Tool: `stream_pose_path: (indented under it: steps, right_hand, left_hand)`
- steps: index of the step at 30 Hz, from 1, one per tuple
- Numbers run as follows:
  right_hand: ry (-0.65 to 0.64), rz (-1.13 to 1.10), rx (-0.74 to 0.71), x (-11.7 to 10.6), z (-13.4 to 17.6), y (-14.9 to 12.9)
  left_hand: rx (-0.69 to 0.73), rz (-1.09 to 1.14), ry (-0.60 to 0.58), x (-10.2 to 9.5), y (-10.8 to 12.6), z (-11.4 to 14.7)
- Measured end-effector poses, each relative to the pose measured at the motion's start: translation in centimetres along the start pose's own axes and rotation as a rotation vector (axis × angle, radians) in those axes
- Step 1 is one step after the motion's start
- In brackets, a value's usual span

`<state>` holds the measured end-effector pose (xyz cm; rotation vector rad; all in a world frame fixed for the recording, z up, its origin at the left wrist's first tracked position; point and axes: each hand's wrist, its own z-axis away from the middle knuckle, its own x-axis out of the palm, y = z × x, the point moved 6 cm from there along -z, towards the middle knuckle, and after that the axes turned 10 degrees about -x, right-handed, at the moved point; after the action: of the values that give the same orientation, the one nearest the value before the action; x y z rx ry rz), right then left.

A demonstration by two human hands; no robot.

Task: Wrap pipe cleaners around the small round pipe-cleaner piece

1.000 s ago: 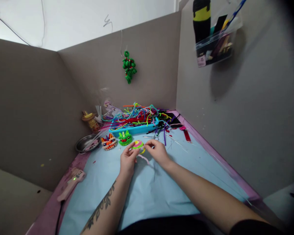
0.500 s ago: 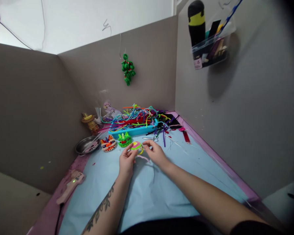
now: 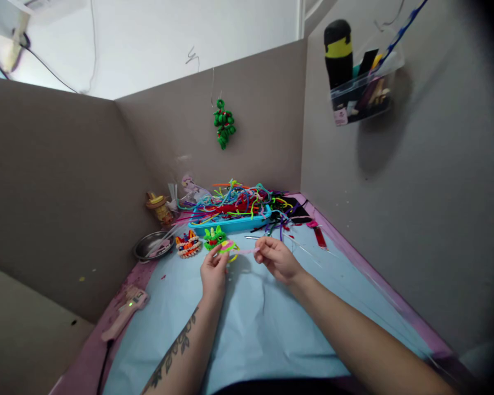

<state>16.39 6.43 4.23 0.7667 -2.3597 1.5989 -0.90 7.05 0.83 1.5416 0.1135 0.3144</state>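
My left hand [image 3: 214,269] pinches a small pink, yellow and green piece [image 3: 228,247] that looks wound from pipe cleaners. From it a pink pipe cleaner [image 3: 245,251] runs to the right, and my right hand [image 3: 276,258] is closed on its far end, drawing it nearly straight. A loose yellow end [image 3: 234,258] curves down below the piece. Just behind my left hand sits a green horned animal head [image 3: 214,237]. An orange and cream one [image 3: 188,244] stands to its left.
A blue tray [image 3: 230,225] heaped with coloured pipe cleaners stands at the back. Left are a metal bowl [image 3: 138,249], a cup [image 3: 160,208] and a pink glue gun [image 3: 125,315]. Scissors [image 3: 253,237] lie behind my right hand. A clear bin [image 3: 362,101] hangs on the right wall.
My right hand has moved right, away from the wound piece, and now holds the pink pipe cleaner that hung loose. The left hand keeps its pinch. The view has shifted slightly.
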Motion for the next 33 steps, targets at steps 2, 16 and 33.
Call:
stream_pose_path:
  steps: [2,16,33]
  right_hand:
    - [-0.106,-0.070,0.032,0.3,-0.1,-0.4]
    - [0.090,0.843,-0.196,0.1,0.0,2.0]
    - [0.086,0.699,-0.055,-0.5,-0.2,3.7]
  left_hand:
    - [-0.021,0.037,-0.009,0.0,-0.1,-0.2]
    - [-0.041,0.110,-0.162,1.1,-0.1,0.7]
    - [0.082,-0.026,-0.185,2.0,0.5,2.0]
